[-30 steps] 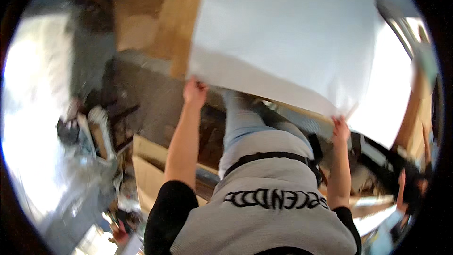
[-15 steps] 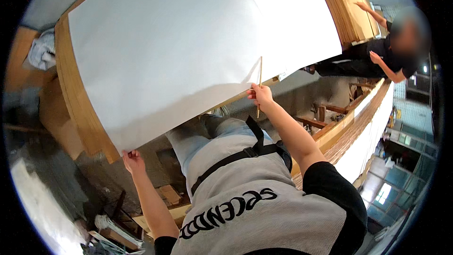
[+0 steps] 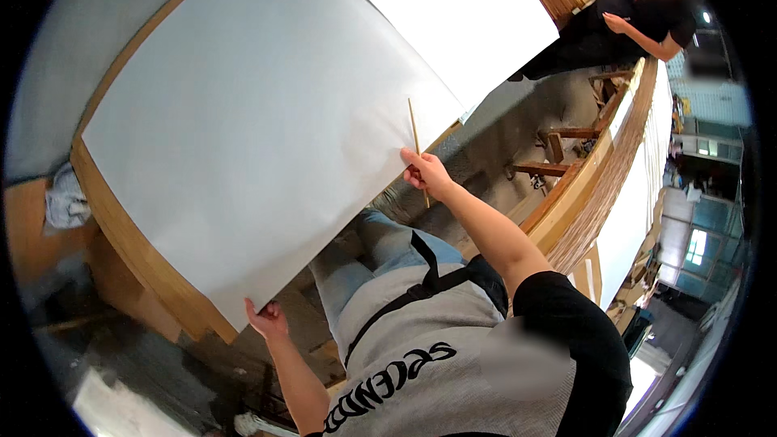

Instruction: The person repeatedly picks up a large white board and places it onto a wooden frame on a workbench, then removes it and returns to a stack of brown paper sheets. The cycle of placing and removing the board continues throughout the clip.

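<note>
A large white sheet [image 3: 243, 129] lies over the stack in front of me, its near edge along my body. At its near left corner, my left hand [image 3: 269, 322] pinches the edge, thumb on top and the other fingers partly curled below. My right hand [image 3: 426, 175] is closed round a thin wooden stick [image 3: 415, 125], which points up and away over the sheet. The same hand's thumb and fingers also grip the sheet's near edge. A second white sheet [image 3: 437, 8] lies to the right, with a dark seam between the two.
Brown board edges [image 3: 146, 275] stick out along the left of the sheet. At right stands a long stack of boards [image 3: 603, 170] beside wooden frame pieces [image 3: 558, 170]. A co-worker in black [image 3: 639, 20] is at the far right. A crumpled pale cloth [image 3: 69, 198] lies at far left.
My view has turned, shifting the scene. My left thumb now lies on the sheet's edge, and my right hand has come onto its near edge, the stick still held. The seam between sheets shows more.
</note>
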Available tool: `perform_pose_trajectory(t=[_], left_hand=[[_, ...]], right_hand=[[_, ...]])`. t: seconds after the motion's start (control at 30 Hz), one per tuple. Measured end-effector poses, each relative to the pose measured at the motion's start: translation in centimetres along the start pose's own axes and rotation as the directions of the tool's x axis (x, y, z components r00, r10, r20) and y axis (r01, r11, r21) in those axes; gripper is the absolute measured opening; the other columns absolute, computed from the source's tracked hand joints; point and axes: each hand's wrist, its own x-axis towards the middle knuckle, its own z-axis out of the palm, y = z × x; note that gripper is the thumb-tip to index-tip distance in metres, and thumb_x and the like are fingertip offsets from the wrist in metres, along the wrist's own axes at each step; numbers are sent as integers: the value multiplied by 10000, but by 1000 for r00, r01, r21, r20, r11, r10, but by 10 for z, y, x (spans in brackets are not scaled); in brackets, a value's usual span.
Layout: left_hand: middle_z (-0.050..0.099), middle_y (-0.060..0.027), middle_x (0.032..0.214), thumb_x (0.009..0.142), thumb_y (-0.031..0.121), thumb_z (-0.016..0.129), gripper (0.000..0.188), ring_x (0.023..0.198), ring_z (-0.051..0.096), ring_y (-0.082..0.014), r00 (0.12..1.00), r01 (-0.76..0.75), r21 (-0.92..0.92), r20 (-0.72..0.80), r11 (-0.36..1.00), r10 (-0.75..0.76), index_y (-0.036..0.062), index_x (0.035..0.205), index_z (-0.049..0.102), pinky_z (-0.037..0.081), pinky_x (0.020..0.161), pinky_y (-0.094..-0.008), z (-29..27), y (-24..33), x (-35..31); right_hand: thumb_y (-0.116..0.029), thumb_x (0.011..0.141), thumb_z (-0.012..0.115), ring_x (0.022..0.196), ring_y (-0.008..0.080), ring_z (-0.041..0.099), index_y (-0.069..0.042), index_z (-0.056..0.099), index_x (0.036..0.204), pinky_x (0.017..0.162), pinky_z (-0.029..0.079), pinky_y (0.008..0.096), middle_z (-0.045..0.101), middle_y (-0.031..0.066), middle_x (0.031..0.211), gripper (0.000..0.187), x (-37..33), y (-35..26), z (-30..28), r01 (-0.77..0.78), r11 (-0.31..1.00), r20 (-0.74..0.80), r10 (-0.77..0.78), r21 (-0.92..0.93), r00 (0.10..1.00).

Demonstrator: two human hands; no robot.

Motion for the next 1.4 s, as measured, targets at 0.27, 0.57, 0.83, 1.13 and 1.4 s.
perform_pose_trajectory(t=[0.27, 0.57, 0.83, 1.13, 1.4], left_hand=[[532, -68, 741, 801, 306, 522, 315, 506, 438, -138, 867, -482, 438, 112, 759, 486, 32, 955, 508, 277, 374, -247, 92, 94, -61], [504, -214, 1063, 797, 216, 562, 376, 976, 498, -300, 426, -805, -69, 622, 589, 657, -74, 1027, 495, 438, 815, -376, 342, 166, -230], [493, -123, 1050, 864, 323, 442, 441, 1002, 458, -210, -14, -447, -174, 982, 878, 188, -12, 1149, 409, 349, 905, -311, 517, 76, -390], [377, -222, 1180, 897, 254, 386, 450, 1122, 379, -282, -430, -215, 115, 880, 970, -200, -86, 1181, 307, 286, 1011, -345, 640, -172, -576], [286, -253, 1264, 909, 202, 317, 438, 1205, 275, -334, -827, -23, 102, 557, 995, -76, -102, 1215, 248, 216, 1043, -410, 659, -391, -799]], right_hand=[[-326, 842, 472, 391, 78, 431, -33, 542, 620, 385, 327, 216, 523, 30, 495, 374, -35, -14, 32, 203, 974, -47, -209, -102, 977], [-316, 834, 475, 454, 86, 507, -29, 570, 733, 391, 380, 212, 564, 51, 576, 319, -197, -73, -12, 477, 878, -153, -468, 33, 871], [-311, 845, 402, 670, 186, 614, 3, 539, 776, 418, 413, 268, 611, 125, 789, 349, -393, -141, -136, 775, 627, -529, -631, 83, 567], [-138, 826, 310, 709, 150, 541, -64, 450, 754, 365, 316, 183, 502, 22, 717, 175, -541, -168, -316, 906, 378, -822, -566, -191, 63], [-372, 861, 417, 634, 126, 551, -11, 503, 954, 324, 299, 157, 573, 87, 819, 383, -675, -162, -477, 804, 255, -841, -236, -537, -487]])
